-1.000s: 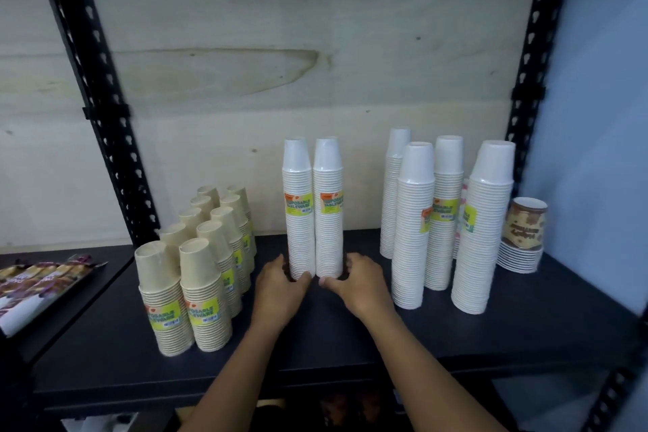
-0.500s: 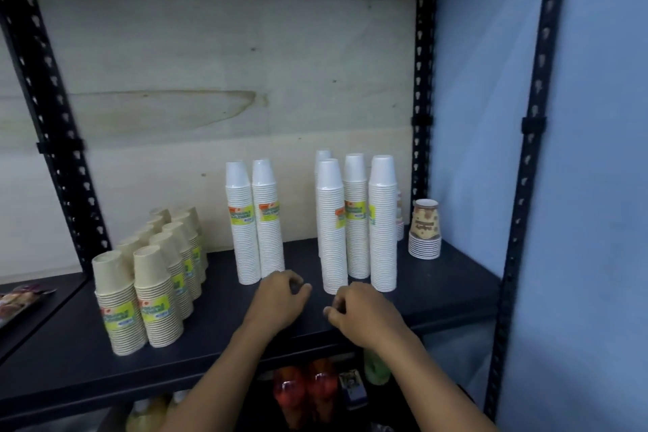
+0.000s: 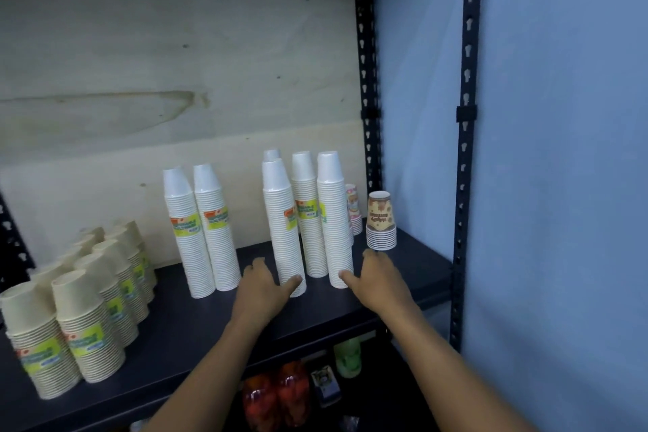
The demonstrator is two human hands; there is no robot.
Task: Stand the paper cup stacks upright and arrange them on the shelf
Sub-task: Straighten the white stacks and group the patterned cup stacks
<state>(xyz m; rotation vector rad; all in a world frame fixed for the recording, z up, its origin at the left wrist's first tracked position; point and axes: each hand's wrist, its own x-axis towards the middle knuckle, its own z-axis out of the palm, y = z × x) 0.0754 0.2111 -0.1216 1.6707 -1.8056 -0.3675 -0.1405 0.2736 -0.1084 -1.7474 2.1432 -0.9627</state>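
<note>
Left hand (image 3: 263, 286) is reaching in open, fingers fairly straight along the left side of the front white cup stack (image 3: 283, 221), thumb touching its base from the front. Right hand (image 3: 382, 279) is mirroring it, also open, thumb touching the base of the right white cup stack (image 3: 333, 221), fingers lying just right of it. Neither hand is closing round a stack; whether the fingers are pressing the far sides is hidden.

Both stacks are standing upright on the dark shelf (image 3: 196, 326), rims down, in a tight cluster with a labelled middle stack (image 3: 308, 214) and a rear stack (image 3: 271, 154) peeking out behind. Just left, a pair of white stacks (image 3: 201, 231) is standing side by side, touching, with yellow-green labels. Further left, two rows of shorter cream cup stacks (image 3: 87, 326) are running front to back. Right of the cluster, a short brown patterned cup stack (image 3: 381, 221) is sitting near the black upright post (image 3: 366, 81), with colourful printed cups (image 3: 352, 203) behind. A plywood back panel (image 3: 175, 63) is backing the shelf. Red bottles (image 3: 277, 396) are showing on the level below.
</note>
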